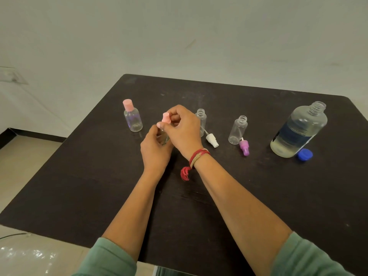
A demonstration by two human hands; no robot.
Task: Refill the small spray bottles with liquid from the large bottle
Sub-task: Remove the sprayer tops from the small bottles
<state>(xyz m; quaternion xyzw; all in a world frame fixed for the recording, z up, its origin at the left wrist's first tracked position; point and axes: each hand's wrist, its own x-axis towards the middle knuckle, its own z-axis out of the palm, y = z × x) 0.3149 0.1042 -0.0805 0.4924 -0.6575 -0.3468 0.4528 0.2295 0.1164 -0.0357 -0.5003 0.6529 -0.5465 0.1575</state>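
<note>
Dark table [249, 196] before pale wall [179, 36]; left hand [155, 149] grips small bottle [164, 138], right hand [184, 129] pinches its pink cap [165, 117].

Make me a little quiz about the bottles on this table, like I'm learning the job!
1. True or false: the large bottle has its cap on.
2. The left hand holds a bottle; the right hand pinches its sprayer. Which colour is the sprayer? A white, B pink, C purple.
3. How many small bottles stand open, with no top?
Key: 1 false, the blue cap lies beside it. 2 B. 3 two, the open bottles left of the large bottle.
</note>
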